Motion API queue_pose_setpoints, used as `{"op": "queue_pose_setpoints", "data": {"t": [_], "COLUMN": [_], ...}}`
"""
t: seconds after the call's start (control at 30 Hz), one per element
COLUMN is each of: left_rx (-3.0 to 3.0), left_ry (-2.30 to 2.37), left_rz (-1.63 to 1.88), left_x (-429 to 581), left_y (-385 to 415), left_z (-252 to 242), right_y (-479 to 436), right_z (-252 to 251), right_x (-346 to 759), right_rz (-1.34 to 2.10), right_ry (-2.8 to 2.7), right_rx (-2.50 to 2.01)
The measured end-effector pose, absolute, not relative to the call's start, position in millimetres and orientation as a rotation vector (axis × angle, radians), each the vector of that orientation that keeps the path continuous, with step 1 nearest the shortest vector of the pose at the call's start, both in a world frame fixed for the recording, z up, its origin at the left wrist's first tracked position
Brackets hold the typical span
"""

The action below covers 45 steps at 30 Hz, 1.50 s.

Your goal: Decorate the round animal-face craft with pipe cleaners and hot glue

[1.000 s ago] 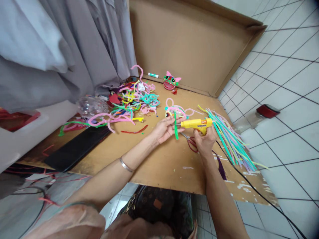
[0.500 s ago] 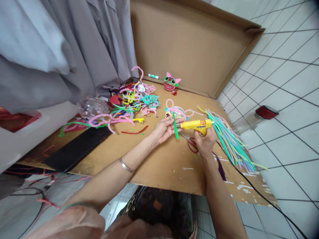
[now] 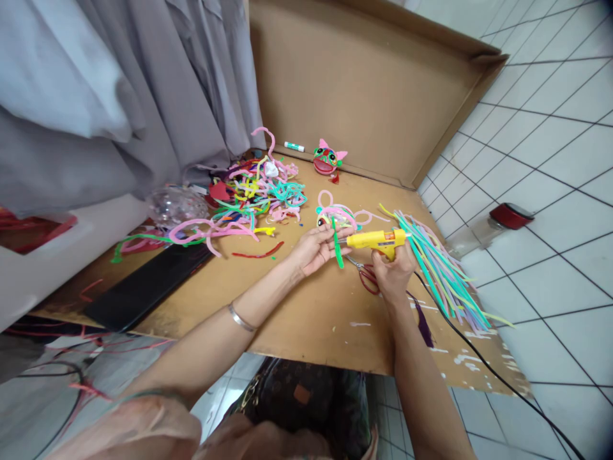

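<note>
My left hand (image 3: 317,249) holds a short green pipe cleaner piece (image 3: 337,246) upright between its fingers. In my right hand (image 3: 395,271) is a yellow glue gun (image 3: 376,240), its nozzle pointing left at the green piece, touching or very close to it. Just behind my left fingers lies a partly hidden pink and green pipe cleaner figure (image 3: 339,213) with looped ends. Scissors with red handles (image 3: 368,279) rest on the table below the glue gun, partly covered by my right hand.
A tangled heap of pipe cleaners (image 3: 258,191) lies at the back left, with a black flat object (image 3: 148,284) in front. Straight pipe cleaners (image 3: 435,268) lie right, near a purple tassel (image 3: 423,324) and black cord (image 3: 460,329). A finished-looking mask head (image 3: 326,160) stands against the cardboard (image 3: 364,96).
Almost nothing differs. Both hands, the green piece and the glue gun keep the same position; the whole view has shifted very slightly.
</note>
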<state>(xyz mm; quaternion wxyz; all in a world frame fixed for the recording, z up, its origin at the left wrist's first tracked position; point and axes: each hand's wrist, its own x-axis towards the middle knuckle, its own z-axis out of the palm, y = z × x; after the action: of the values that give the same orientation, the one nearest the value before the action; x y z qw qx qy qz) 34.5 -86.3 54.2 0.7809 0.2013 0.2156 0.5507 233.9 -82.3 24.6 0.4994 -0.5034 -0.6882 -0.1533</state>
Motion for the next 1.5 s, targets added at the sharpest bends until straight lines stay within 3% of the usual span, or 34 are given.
{"op": "queue_pose_setpoints", "data": {"t": [1.5], "left_rx": [0.417], "left_ry": [0.446], "left_rz": [1.27], "left_x": [12], "left_y": [-77], "left_z": [67], "right_y": [-83], "right_z": [28], "right_x": [236], "right_rz": [-0.221], "right_ry": [-1.743], "right_rx": [-1.199]}}
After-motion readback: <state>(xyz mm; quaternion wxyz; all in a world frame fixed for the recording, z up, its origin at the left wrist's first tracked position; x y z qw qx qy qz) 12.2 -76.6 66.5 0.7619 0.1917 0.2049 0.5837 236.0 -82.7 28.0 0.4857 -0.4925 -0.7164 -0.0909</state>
